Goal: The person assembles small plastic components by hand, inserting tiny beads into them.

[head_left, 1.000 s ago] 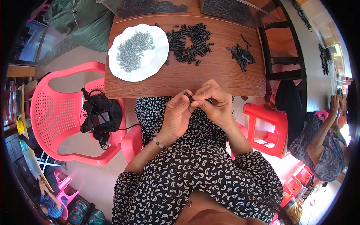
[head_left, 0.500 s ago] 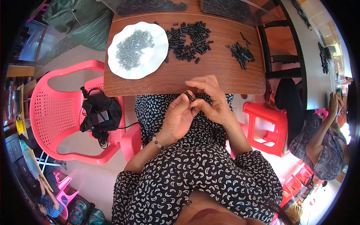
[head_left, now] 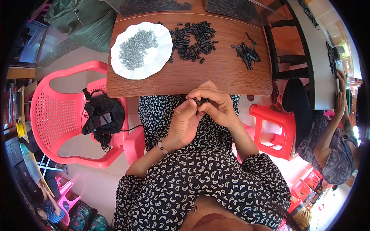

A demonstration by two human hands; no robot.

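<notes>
In the head view, the left hand [head_left: 182, 125] pinches a small black part [head_left: 197, 101] between thumb and fingers. The right hand [head_left: 220, 107] has its thumb and fingers closed on the same part from the other side, so the part sits between the two sets of fingertips, partly hidden by them. Both hands are just off the near edge of the table [head_left: 227, 82]. Beyond them on the table lie a white plate [head_left: 163, 63] of small springs [head_left: 137, 48], a heap of black tubes [head_left: 198, 42] and, farther right, a pile of thin black pieces [head_left: 247, 54].
</notes>
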